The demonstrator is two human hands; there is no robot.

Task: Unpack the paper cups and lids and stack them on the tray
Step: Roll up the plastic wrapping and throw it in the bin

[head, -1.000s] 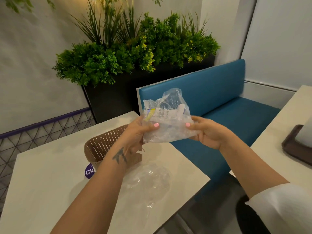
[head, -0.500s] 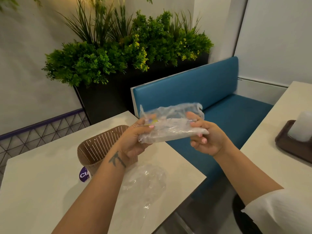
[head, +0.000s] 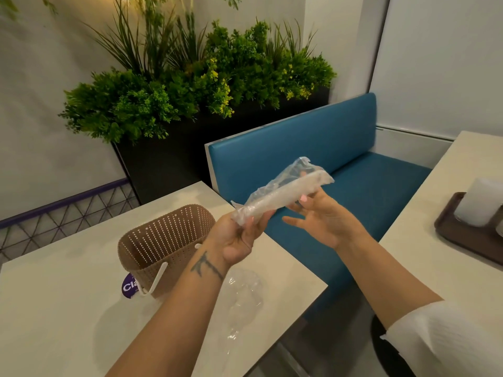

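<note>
— Above the blue bench, the left hand (head: pixel 239 238) gripped the rolled clear plastic bag (head: pixel 283 193). Why?
— Probably compacting it; the right hand (head: pixel 324 216) was open beneath. White cups (head: pixel 477 202) stood on the brown tray (head: pixel 462 240).

Crinkled clear plastic wrapper (head: pixel 283 191) — perforated plastic basket (head: pixel 166 240).

A pale plaster wall (head: pixel 32 110) backs a black planter box (head: pixel 168 159) filled with dense green foliage (head: pixel 190 85), lit warmly from above. Beside it, a blue upholstered bench seat (head: pixel 313 148) runs along a white panelled wall (head: pixel 441 63). Two cream tabletops flank the bench: one on the left (head: pixel 54 308), one on the right (head: pixel 446 268). A purple-topped lattice railing (head: pixel 68 210) lines the lower left, at the foot of the plaster wall.
</note>
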